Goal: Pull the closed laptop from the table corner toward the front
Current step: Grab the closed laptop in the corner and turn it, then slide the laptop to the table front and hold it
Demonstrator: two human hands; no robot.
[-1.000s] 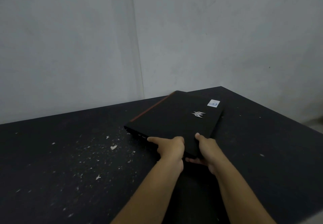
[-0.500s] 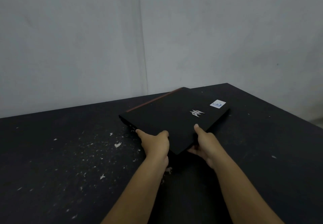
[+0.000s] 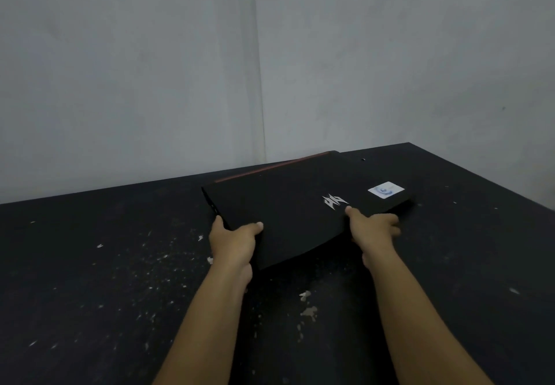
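Head view: I see both hands on the closed laptop, which sits toward the far right corner of the desk, turned at an angle, its near corner pointing at me.
Left hand: fingers wrapped on the laptop's left edge, thumb pressed on the lid, the rest tucked under or beside it; I cannot tell which.
Right hand: thumb on the lid near the logo, fingers curled under the right front edge, pinching it.
Laptop pose: the near corner looks raised off the desk, though dark on dark makes that hard to judge.
Risk, grip: both holds sit close to one corner, so I judge the far end could sag or swing as I pull.
Risk, surface: pale flecks litter the desk ahead; dragging could grind them under the base.
Risk, slip: a smooth lid under thumbs alone may slide free if I tug fast.
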